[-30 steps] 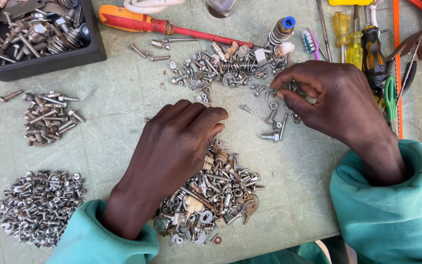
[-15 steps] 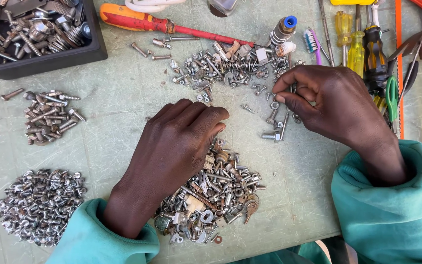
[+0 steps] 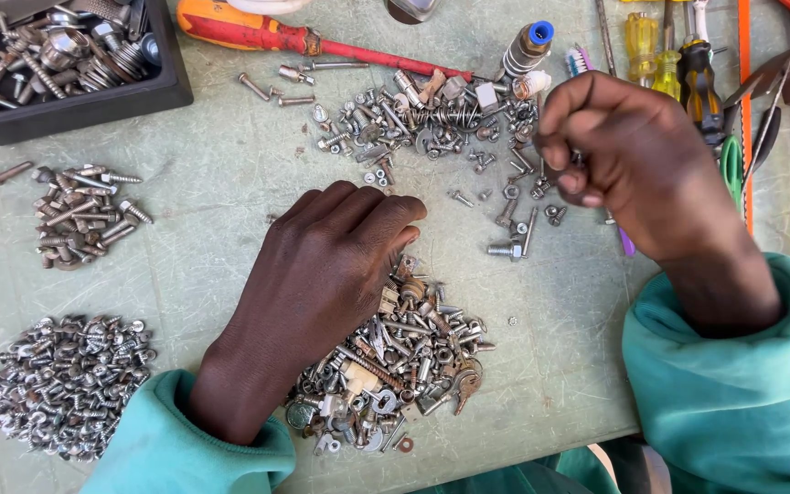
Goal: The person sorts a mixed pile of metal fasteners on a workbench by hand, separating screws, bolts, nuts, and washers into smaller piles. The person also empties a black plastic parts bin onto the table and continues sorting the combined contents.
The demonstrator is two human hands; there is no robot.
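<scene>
On green table (image 3: 230,183), we log: left hand (image 3: 322,274) flat, palm down, fingers loosely together, resting on near pile (image 3: 395,366) of mixed screws, nuts, washers; grips nothing we can see. Right hand (image 3: 633,165) raised above far pile (image 3: 432,119), fingers curled inward, tips pinched; whether small part is held, we cannot tell. Loose bolts (image 3: 514,238) lie between hands. Left side: bolt heap (image 3: 80,215), screw heap (image 3: 66,384), black tray (image 3: 75,91). Red screwdriver (image 3: 276,37) beyond far pile.
</scene>
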